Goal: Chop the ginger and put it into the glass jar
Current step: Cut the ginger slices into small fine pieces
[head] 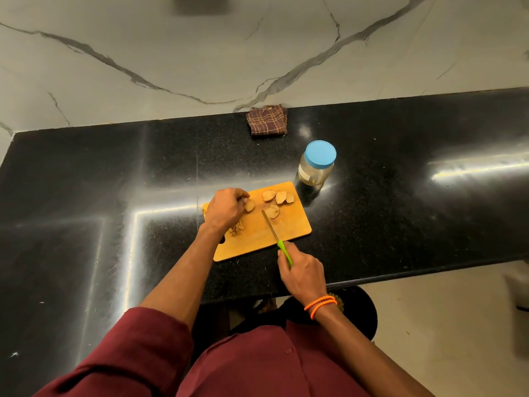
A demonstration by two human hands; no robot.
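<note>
A wooden cutting board [292,227] lies on the black counter. Several ginger slices [278,197] sit along its far edge, and one more slice [272,211] lies at the knife tip. My left hand [226,209] pinches a ginger piece [249,205] on the board's left side; thin ginger shreds [236,229] lie just below that hand. My right hand [300,272] grips the green handle of a knife [272,227], whose blade rests across the board. The glass jar [316,167] stands upright beyond the board's far right corner, its blue lid on.
A folded brown checked cloth [266,120] lies at the back of the black counter [100,196], against the marble wall. The counter's front edge runs just below my right hand, with a dark round stool [360,310] beneath it.
</note>
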